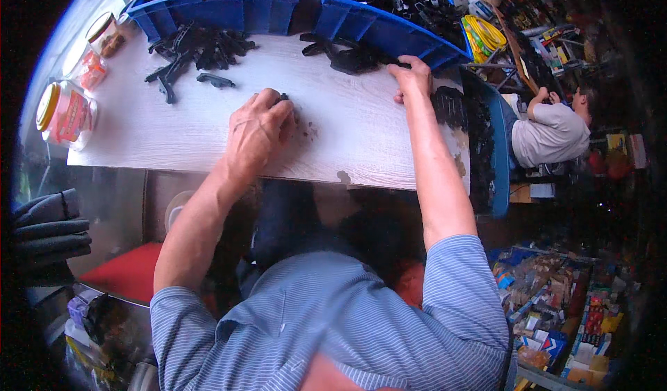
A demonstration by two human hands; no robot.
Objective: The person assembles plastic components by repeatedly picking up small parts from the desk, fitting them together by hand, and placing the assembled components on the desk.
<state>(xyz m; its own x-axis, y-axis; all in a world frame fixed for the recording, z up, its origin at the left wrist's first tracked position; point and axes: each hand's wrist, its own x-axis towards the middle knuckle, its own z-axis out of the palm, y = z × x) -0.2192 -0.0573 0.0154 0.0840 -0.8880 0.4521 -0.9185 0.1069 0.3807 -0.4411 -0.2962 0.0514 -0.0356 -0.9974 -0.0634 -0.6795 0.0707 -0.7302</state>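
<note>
Head view: near the centre of the frame, the left hand (258, 122) is above the pale desk (160, 123), its grip drawn together around a small black piece (283, 97), which is mostly hidden. Right of the upper centre, the right hand (413, 80) has bent fingers near the black parts (353, 59) and the blue bin (389, 32); whether its grip holds something, I cannot tell.

A pale wood-grain tabletop (153, 123), strewn with small black parts (224, 49), clear jars (69, 117) along its left edge.
</note>
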